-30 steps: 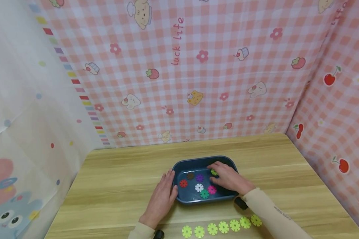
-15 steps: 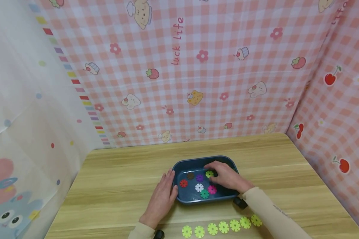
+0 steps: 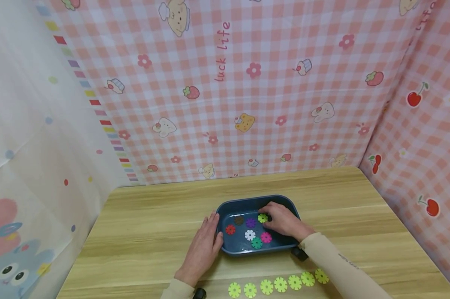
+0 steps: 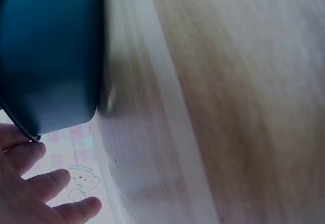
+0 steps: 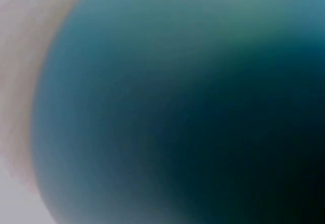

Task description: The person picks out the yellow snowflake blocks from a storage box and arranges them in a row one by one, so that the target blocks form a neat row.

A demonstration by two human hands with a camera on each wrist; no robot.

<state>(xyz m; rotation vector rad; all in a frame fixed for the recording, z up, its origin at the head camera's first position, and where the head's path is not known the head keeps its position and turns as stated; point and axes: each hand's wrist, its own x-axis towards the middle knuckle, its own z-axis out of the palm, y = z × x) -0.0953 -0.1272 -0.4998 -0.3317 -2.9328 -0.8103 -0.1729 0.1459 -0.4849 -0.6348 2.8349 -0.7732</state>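
Observation:
In the head view, a dark blue rectangular tray (image 3: 243, 249) stands on the table. My left hand (image 3: 199, 250) lies along its left end, fingers fairly straight and touching the rim. The left wrist view shows those fingers (image 4: 48, 186) beside the tray's outer wall (image 4: 51, 56). My right hand (image 3: 284, 220) reaches inside at the right, thumb and forefinger pinching a yellow-green snowflake disc (image 3: 262, 218). Left of it lie single red (image 3: 230, 229), brown (image 3: 239, 220), purple (image 3: 251, 223), white (image 3: 250, 235), green (image 3: 256, 243) and pink discs (image 3: 266, 237). The right wrist view is only blurred blue.
In front of the tray, several yellow-green discs (image 3: 280, 284) form a row, its right end beside my right forearm (image 3: 337, 265). A pink checked cloth (image 3: 225, 104) hangs behind the wooden table (image 3: 153, 224). More cloth hangs at both sides.
The yellow-green disc in the tray has shifted left from under my right hand, whose thumb and forefinger have closed about it. My left hand keeps its place.

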